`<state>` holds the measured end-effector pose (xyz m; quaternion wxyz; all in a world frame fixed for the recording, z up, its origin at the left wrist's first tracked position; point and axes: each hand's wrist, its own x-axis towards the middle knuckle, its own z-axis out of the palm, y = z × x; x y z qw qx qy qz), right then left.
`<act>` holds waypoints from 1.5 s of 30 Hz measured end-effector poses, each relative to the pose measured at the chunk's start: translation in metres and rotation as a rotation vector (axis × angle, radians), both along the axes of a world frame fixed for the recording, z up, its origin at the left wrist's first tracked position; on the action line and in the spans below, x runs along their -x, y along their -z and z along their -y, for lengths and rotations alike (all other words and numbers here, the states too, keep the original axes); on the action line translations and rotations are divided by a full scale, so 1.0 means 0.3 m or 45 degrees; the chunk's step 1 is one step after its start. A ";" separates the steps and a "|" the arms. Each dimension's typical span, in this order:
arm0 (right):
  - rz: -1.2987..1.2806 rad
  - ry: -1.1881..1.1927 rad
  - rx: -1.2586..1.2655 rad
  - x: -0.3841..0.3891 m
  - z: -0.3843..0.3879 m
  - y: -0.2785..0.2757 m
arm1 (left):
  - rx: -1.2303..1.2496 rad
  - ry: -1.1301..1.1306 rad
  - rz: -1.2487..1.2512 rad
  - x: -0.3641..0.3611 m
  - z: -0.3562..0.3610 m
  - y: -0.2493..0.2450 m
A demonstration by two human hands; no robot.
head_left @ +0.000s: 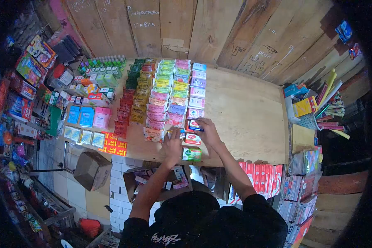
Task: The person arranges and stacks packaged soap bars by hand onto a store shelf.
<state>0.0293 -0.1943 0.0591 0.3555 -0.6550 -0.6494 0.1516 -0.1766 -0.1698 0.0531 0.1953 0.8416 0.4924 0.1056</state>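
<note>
Two hands over a wooden table (244, 111). Right hand (208, 129) pinches a red soap box (194, 124); left hand (173, 145) rests just beside it, grip not discernible.

Packet rows (161, 99) lie on the bench (244, 111) behind and left of the left grip (173, 145) and right grip (207, 131); a basket (309, 120) stands well right of them.

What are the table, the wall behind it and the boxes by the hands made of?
The table: pale unpainted wood, matte, grain showing. The wall: rough brown planks with seams and scribbles. The red box at the right hand and green box near the left hand: probably printed cardboard, sharp-edged and brightly coloured; too small to be sure.
</note>
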 end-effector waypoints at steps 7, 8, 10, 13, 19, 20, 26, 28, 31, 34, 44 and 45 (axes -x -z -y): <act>0.044 -0.065 0.061 -0.008 -0.014 -0.011 | -0.204 0.278 -0.200 0.038 -0.106 0.080; 0.050 -0.068 0.072 -0.005 -0.015 -0.019 | -0.208 0.288 -0.140 0.044 -0.115 0.085; 0.063 -0.073 0.093 -0.001 -0.017 -0.034 | -0.215 0.309 -0.019 0.047 -0.129 0.082; 0.030 -0.089 0.097 0.001 -0.024 -0.026 | -0.204 0.310 -0.156 0.038 -0.129 0.059; 0.038 -0.088 0.079 0.001 -0.026 -0.032 | -0.320 0.345 -0.100 0.050 -0.123 0.094; 0.039 -0.090 0.081 0.001 -0.026 -0.031 | -0.345 0.344 -0.120 0.053 -0.121 0.095; 0.033 -0.107 0.033 -0.007 -0.041 0.018 | -0.240 0.351 -0.240 0.047 -0.121 0.050; 0.020 -0.082 0.028 -0.005 -0.045 0.036 | -0.318 0.354 -0.155 0.054 -0.118 0.080; 0.063 -0.086 -0.030 0.000 -0.035 0.004 | -0.539 0.364 -0.118 0.065 -0.122 0.110; -0.008 -0.059 -0.028 0.008 -0.025 -0.008 | -0.330 0.232 0.013 0.067 -0.094 0.073; -0.413 0.271 0.159 0.281 0.286 -0.209 | 0.716 -0.650 0.635 0.566 0.274 -0.072; -0.549 0.270 0.278 0.334 0.344 -0.191 | 0.627 -0.679 0.581 0.643 0.317 -0.030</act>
